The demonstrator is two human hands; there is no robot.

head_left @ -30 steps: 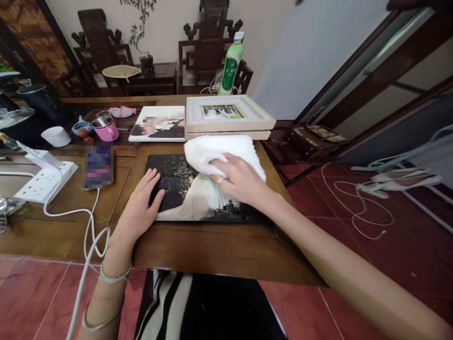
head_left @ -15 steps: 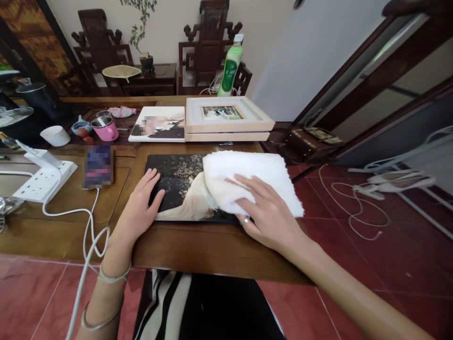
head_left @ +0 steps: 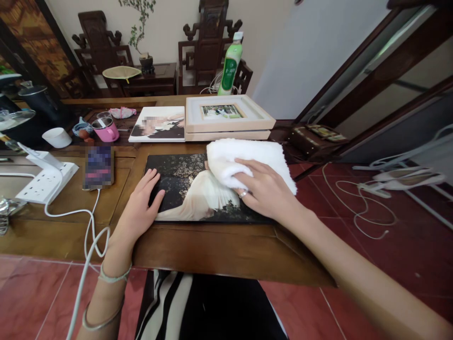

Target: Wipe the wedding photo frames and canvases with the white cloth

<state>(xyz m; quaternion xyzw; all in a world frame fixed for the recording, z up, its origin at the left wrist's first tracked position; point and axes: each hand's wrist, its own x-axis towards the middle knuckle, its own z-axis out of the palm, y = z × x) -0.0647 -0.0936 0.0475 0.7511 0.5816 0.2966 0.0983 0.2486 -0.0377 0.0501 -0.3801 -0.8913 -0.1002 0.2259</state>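
A dark photo panel (head_left: 177, 182) with a pale flowing dress printed on it lies flat near the table's front edge. My left hand (head_left: 141, 200) rests on its left end, fingers stretched out and apart. On the panel's right part, my right hand (head_left: 264, 189) grips a fluffy white towel (head_left: 255, 153) bunched under the fingers. The towel spreads over the upper right of the panel and hides that part. A ring shows on a finger of my right hand.
Behind the panel lie a white photo board (head_left: 159, 123) and stacked pale wooden frames (head_left: 230, 125); a green bottle (head_left: 230, 66) stands behind them. Leftward are a phone (head_left: 98, 167), a power strip (head_left: 49, 182), a pink mug (head_left: 106, 130) and a loose white cable (head_left: 88, 250).
My right hand and the towel have moved away from me, up the panel, uncovering more of the printed dress and the lower right part. My left hand stays in place.
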